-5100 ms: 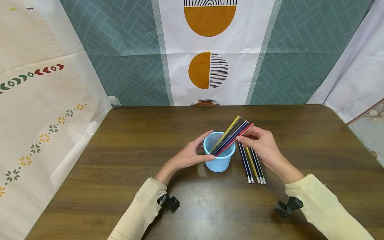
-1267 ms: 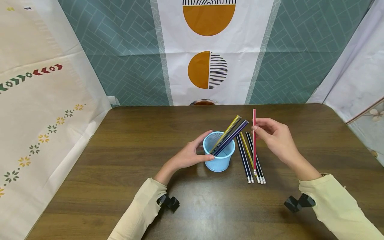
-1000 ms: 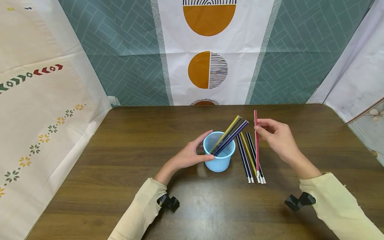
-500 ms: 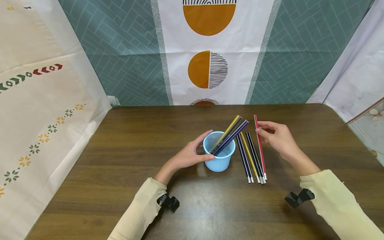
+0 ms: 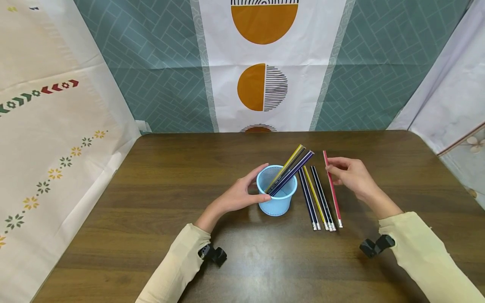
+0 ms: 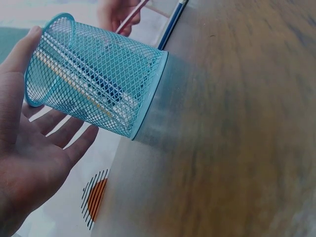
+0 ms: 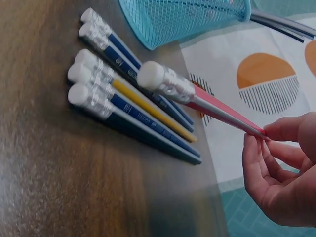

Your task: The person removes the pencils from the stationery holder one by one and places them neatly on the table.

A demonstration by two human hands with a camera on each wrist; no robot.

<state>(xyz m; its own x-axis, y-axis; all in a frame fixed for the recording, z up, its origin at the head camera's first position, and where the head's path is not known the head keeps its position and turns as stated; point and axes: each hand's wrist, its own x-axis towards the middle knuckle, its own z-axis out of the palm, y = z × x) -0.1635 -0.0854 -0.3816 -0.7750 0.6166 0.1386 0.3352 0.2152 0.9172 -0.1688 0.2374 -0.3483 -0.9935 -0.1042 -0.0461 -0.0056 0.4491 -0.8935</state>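
Observation:
In the head view, my left hand (image 5: 238, 195) steadies a light blue mesh pencil cup (image 5: 276, 207), thumb on the near rim and fingers around the far side. Several pencils (image 5: 291, 170), one yellow and others dark, lean to the right inside the cup. My right hand (image 5: 352, 176) pinches a red pencil (image 5: 335, 198) near its upper end between thumb and fingertips. Its white eraser (image 7: 150, 76) points towards me, tilted down beside the row. Several dark pencils (image 5: 308, 202) and a yellow pencil (image 5: 314, 195) lie side by side between the cup and the red pencil.
A brown wooden table (image 5: 170, 181) spans the view. Its far edge meets a patterned cloth (image 5: 170, 84), and a cream cloth (image 5: 57, 139) hangs on the left. Dark wrist cameras (image 5: 213, 255) sit at both sleeves.
About five seconds ago the red pencil leaned in the cup. My right hand has since lifted it out, carried it rightward past the row and lowered it. The left hand stays put.

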